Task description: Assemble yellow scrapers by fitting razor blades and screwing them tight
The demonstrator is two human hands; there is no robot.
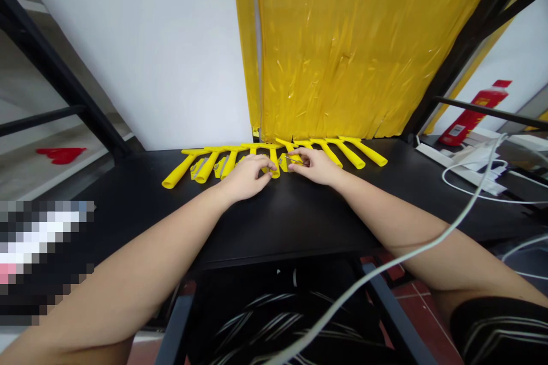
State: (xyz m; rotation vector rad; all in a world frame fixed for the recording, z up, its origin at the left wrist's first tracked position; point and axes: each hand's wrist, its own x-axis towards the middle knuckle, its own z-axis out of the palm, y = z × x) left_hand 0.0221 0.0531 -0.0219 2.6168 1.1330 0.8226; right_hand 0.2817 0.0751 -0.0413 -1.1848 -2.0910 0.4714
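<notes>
right grip (317, 166) pinching a thin metal piece (293, 158) at its fingertips, left grip (246, 177) loosely curled, cannot tell if grasping, one yellow handle (274, 155) between both grips, other yellow handles (351, 155) fanned beyond either side, black table (291, 219) beneath

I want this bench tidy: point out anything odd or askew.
The white cable hangs across the view in front of the right forearm, so it looks out of place. The yellow film looks wrinkled rather than flat.

Bare arms (175, 239) reaching forward, left fingers (266, 162) loosely curled, right fingers (305, 152) pinched
</notes>
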